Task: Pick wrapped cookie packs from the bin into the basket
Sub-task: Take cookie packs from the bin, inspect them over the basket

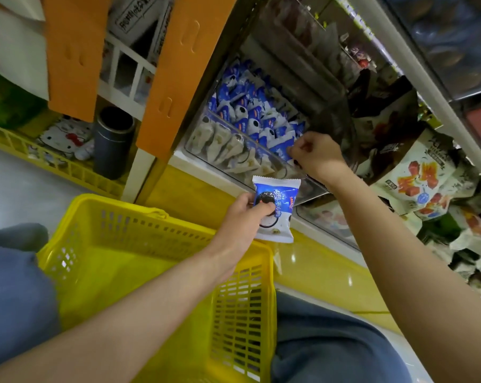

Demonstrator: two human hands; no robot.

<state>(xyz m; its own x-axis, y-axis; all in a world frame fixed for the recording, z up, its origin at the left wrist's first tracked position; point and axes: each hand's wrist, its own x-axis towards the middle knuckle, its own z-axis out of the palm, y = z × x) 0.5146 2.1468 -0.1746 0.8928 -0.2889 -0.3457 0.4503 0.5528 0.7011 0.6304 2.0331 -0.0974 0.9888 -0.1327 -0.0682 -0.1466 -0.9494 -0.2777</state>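
Yellow basket (140, 233) sits on the floor between the person's knees. Left hand (243, 214) grips one wrapped cookie pack (280, 197) above the basket's far rim, printed face up, long axis pointing toward the shelf. Clear bin (196, 139) holds more blue packs (247, 114). Right hand (315, 156) pinches a second pack (282, 149) inside the bin.
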